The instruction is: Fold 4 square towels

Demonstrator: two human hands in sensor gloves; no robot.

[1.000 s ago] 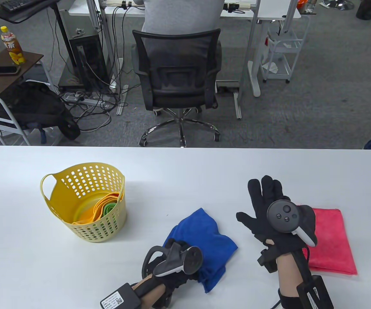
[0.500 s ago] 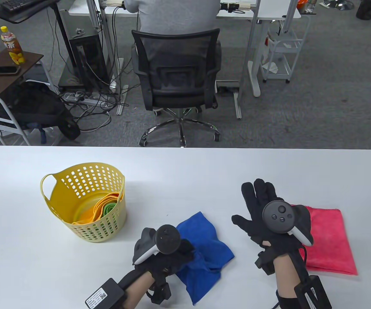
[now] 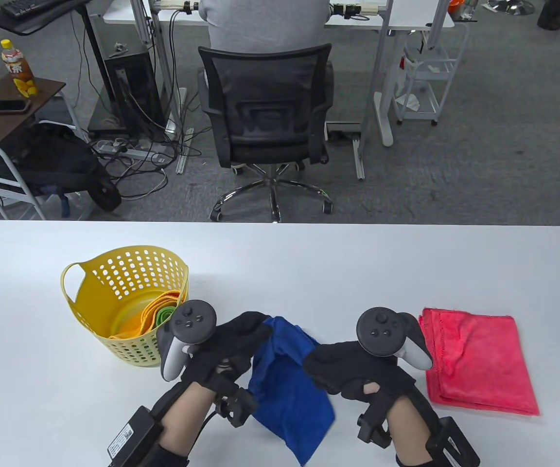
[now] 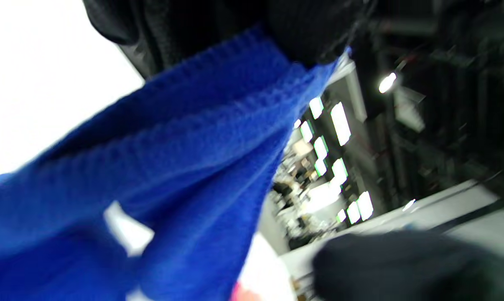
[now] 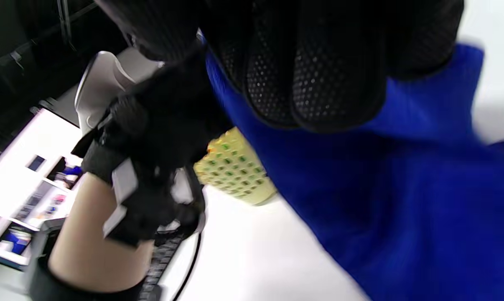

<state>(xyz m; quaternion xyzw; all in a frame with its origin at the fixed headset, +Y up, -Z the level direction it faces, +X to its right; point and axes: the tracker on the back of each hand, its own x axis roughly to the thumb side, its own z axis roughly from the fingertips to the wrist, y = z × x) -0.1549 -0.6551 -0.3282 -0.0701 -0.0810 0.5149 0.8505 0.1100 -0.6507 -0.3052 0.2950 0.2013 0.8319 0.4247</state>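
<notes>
A crumpled blue towel hangs between my two hands over the table's front middle. My left hand grips its upper left corner. My right hand grips its upper right edge. In the left wrist view the blue towel drapes down from my fingers. In the right wrist view my fingers close over the blue towel, with my left hand beside it. A folded red towel lies flat at the right.
A yellow perforated basket stands at the left, close to my left hand, with an orange towel and a green towel inside. It also shows in the right wrist view. The white table stretches behind.
My left hand has lifted the blue towel by its corner. My right hand has left the red towel, moved left and taken hold of the blue towel's other edge.
</notes>
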